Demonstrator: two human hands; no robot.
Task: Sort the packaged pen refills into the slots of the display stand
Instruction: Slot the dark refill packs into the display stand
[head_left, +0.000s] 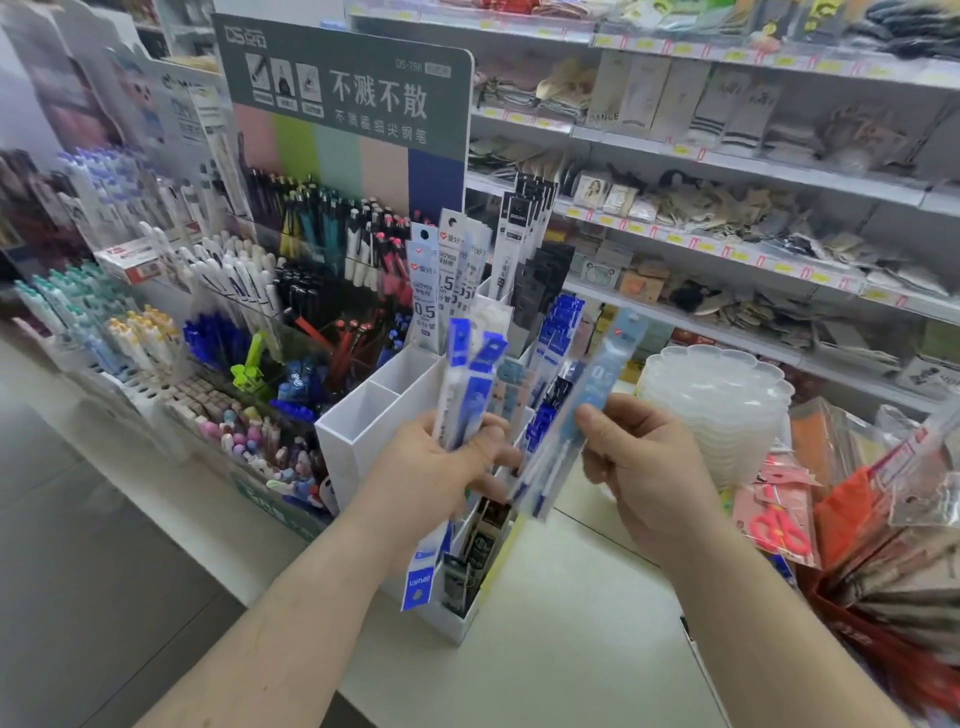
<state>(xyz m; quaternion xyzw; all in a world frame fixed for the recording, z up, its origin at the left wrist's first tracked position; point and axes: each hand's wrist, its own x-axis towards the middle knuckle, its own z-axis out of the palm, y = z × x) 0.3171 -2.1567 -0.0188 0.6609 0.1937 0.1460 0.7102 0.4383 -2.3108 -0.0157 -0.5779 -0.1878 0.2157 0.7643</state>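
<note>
A white display stand (358, 431) with several slots stands on the counter, some slots holding refill packs (519, 249), the two nearest left slots empty. My left hand (441, 467) grips a bundle of blue-topped refill packs (467, 379) upright in front of the stand. My right hand (644, 462) pinches a single light-blue refill pack (592, 395), tilted, just right of the bundle and over the stand's right side. Lower slots at the stand's front hold dark and blue packs (472, 551).
Pen racks (218, 312) fill the counter to the left, under a grey sign (353, 93). A stack of clear plastic trays (722, 405) sits right of the stand. Packaged goods and red scissors (779, 530) lie at right. Shelves (727, 171) run behind.
</note>
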